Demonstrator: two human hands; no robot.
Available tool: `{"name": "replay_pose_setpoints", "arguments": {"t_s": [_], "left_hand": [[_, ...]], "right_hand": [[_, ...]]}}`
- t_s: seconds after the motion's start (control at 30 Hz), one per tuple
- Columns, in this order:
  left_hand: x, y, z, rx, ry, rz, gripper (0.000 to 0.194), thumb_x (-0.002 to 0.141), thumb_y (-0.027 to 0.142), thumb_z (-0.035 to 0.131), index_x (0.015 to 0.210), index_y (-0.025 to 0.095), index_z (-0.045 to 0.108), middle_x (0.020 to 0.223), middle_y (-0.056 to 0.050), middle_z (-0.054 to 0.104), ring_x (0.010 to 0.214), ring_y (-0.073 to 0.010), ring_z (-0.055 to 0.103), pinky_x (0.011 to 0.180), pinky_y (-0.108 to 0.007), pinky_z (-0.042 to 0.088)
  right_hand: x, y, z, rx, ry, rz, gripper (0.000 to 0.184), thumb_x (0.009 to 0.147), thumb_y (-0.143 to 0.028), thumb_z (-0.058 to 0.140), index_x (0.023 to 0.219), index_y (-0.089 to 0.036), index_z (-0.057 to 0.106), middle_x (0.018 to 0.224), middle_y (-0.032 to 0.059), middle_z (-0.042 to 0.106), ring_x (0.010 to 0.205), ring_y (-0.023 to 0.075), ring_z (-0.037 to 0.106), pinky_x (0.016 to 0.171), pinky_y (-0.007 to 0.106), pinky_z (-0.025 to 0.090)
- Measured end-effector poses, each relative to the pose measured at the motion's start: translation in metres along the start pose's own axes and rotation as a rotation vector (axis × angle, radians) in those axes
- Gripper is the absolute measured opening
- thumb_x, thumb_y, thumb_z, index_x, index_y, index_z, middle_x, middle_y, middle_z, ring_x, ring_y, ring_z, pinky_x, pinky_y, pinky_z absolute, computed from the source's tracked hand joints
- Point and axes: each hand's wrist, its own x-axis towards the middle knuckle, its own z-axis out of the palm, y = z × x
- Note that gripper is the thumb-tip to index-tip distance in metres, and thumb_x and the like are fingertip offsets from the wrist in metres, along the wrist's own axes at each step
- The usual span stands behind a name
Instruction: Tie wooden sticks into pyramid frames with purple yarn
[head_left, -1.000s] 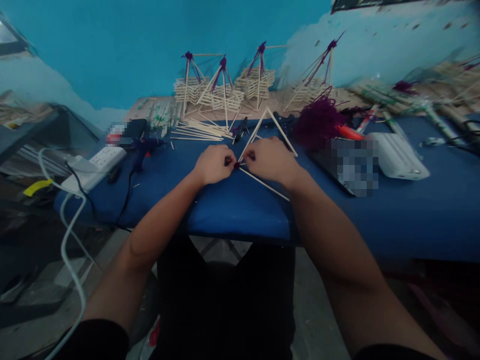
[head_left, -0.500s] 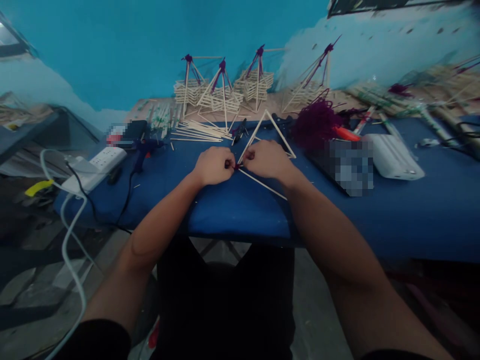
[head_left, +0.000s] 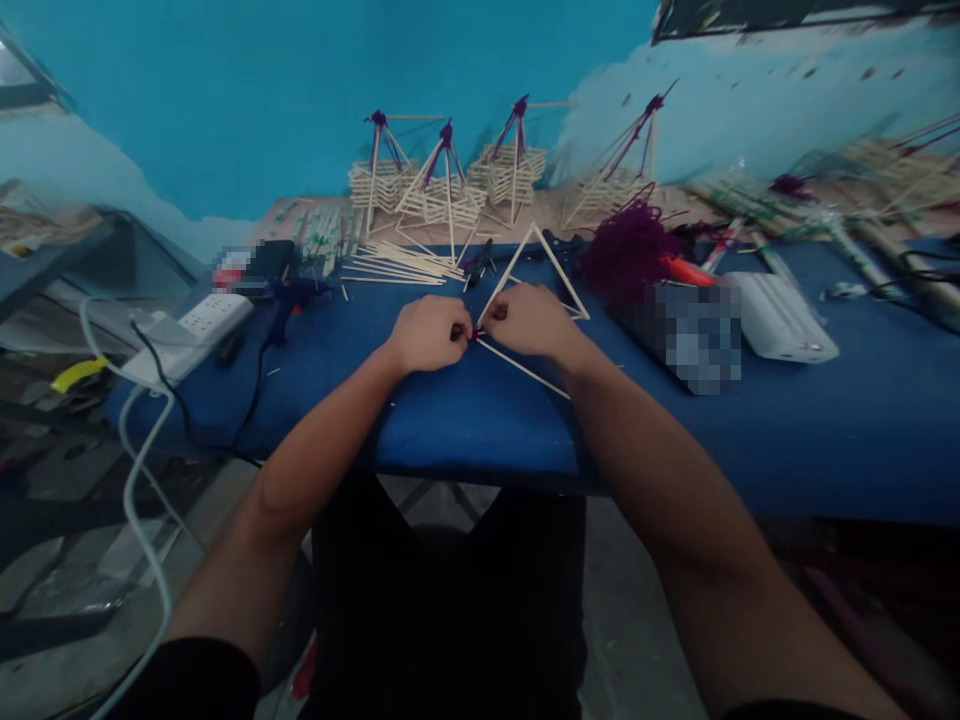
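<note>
A triangular frame of thin wooden sticks [head_left: 523,365] lies on the blue table, its near-left corner between my hands. Purple yarn [head_left: 475,335] is wrapped around that corner. My left hand [head_left: 430,333] is closed in a pinch on the yarn from the left. From the right, my right hand [head_left: 531,318] is closed too, its thumb and fingers pinched at the same corner; the yarn end inside them is mostly hidden. My right hand and wrist cover part of the frame, while its far tip rises above them.
Loose sticks [head_left: 405,262] lie behind my left hand. Several stick structures topped with purple yarn [head_left: 446,175] stand along the wall. A purple yarn heap [head_left: 630,245] and a white power bank [head_left: 784,315] are right; a blue glue gun [head_left: 285,305] and a power strip [head_left: 195,335] left.
Both hands stay pinched at the yarn-wrapped corner, with only a very slight shift of the fingers. The view has turned slightly; nothing else has visibly moved.
</note>
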Motion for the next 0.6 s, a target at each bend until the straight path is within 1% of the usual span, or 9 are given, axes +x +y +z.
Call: {"name": "replay_pose_setpoints", "arguments": {"t_s": [0.2, 0.37, 0.5, 0.6], "left_hand": [[0.000, -0.001, 0.000, -0.006, 0.006, 0.008, 0.026, 0.084, 0.015, 0.068, 0.093, 0.024, 0.090, 0.106, -0.007, 0.086, 0.097, -0.0272, 0.077, 0.083, -0.038, 0.058], [0.000, 0.000, 0.000, -0.015, 0.013, -0.002, 0.025, 0.084, 0.016, 0.068, 0.094, 0.025, 0.089, 0.104, -0.007, 0.085, 0.097, -0.0272, 0.077, 0.080, -0.039, 0.056], [0.000, -0.002, 0.001, -0.074, 0.082, -0.074, 0.022, 0.086, 0.018, 0.069, 0.096, 0.024, 0.088, 0.103, -0.007, 0.083, 0.091, -0.0238, 0.073, 0.078, -0.037, 0.054], [0.001, -0.004, 0.002, -0.104, 0.091, -0.104, 0.017, 0.086, 0.020, 0.072, 0.093, 0.023, 0.086, 0.102, -0.007, 0.081, 0.089, -0.0226, 0.071, 0.079, -0.037, 0.054]], "right_hand": [[0.002, 0.000, 0.002, -0.013, 0.002, 0.001, 0.022, 0.090, -0.021, 0.066, 0.093, -0.021, 0.088, 0.105, 0.0127, 0.086, 0.101, 0.0300, 0.078, 0.091, 0.038, 0.060], [0.002, 0.001, 0.002, 0.007, 0.012, 0.008, 0.020, 0.088, -0.022, 0.068, 0.093, -0.020, 0.088, 0.104, 0.0132, 0.086, 0.100, 0.0293, 0.078, 0.091, 0.038, 0.061], [-0.002, 0.003, -0.006, 0.012, 0.016, -0.012, 0.021, 0.091, -0.022, 0.069, 0.095, -0.020, 0.089, 0.101, 0.0112, 0.086, 0.099, 0.0291, 0.079, 0.094, 0.038, 0.060], [-0.007, 0.002, -0.016, 0.068, -0.025, -0.047, 0.022, 0.093, -0.022, 0.068, 0.096, -0.020, 0.090, 0.098, 0.0079, 0.085, 0.095, 0.0261, 0.079, 0.092, 0.035, 0.058]]}}
